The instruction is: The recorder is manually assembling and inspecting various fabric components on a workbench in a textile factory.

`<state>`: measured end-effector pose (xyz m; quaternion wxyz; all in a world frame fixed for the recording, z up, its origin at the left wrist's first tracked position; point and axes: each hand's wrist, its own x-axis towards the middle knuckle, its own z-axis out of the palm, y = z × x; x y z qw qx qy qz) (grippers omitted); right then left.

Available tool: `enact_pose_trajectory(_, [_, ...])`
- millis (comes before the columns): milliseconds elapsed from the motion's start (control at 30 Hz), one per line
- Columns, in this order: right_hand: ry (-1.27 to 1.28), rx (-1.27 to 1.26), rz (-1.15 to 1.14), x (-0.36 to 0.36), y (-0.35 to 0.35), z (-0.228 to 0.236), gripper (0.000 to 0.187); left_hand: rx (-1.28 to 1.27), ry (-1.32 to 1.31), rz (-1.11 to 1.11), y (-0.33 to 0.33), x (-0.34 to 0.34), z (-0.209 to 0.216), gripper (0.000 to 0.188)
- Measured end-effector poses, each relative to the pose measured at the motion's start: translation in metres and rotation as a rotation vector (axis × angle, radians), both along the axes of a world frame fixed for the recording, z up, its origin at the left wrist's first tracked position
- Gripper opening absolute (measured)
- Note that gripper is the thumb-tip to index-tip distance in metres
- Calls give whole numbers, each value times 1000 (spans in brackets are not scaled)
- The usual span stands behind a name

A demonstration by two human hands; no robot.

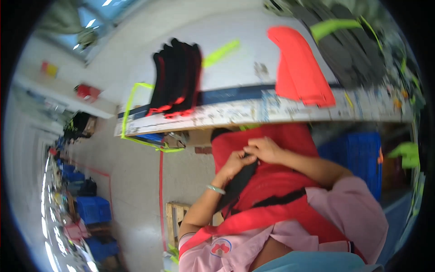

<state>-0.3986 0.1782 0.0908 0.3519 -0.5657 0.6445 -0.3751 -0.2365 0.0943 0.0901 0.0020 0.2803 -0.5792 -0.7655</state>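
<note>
Over the red apron (281, 177) on my lap, both hands work close together on a strip of black fabric (241, 183). My left hand (234, 164), with a pale bracelet (216, 189) at the wrist, pinches its upper end. Fingers closed, my right hand (265, 150) meets the left fingertips at that same end. The fabric hangs down along my left forearm, and its lower part is partly hidden. Up on the table lie a stack of black fabric pieces with red edges (176, 79) and a folded stack of coral-red pieces (302, 70).
The white table (226, 113) has a worn front edge just beyond my hands. Grey pieces with neon-yellow strips (346, 45) lie at its far right. A yellow strip (221, 52) lies by the black stack. Blue crates (355, 158) and a wooden pallet (174, 222) stand below.
</note>
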Motion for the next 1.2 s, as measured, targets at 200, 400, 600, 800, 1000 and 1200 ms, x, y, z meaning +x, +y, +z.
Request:
enact_pose_trajectory(200, [-202,137,-95,-33,10,-19,45,36,-100,-129,0,-27,-3,16])
enact_pose_trajectory(400, [286,-227,-597,-123,79,18,18,87,66,-113,-12,-56,20,25])
enact_pose_trajectory(600, [1098,-88,-1013,-316,157,-13,32,161,136,5,-31,-69,35,28])
enact_pose_trajectory(800, [938,21,-926,-362,174,-37,28,170,122,56,-41,-67,38,16])
enact_pose_trajectory(1000, [709,-125,-1049,-309,197,-22,32,233,191,125,-52,-51,52,18])
enact_pose_trajectory(1200, [31,96,-416,-107,65,41,26,213,276,106,-60,-36,38,19])
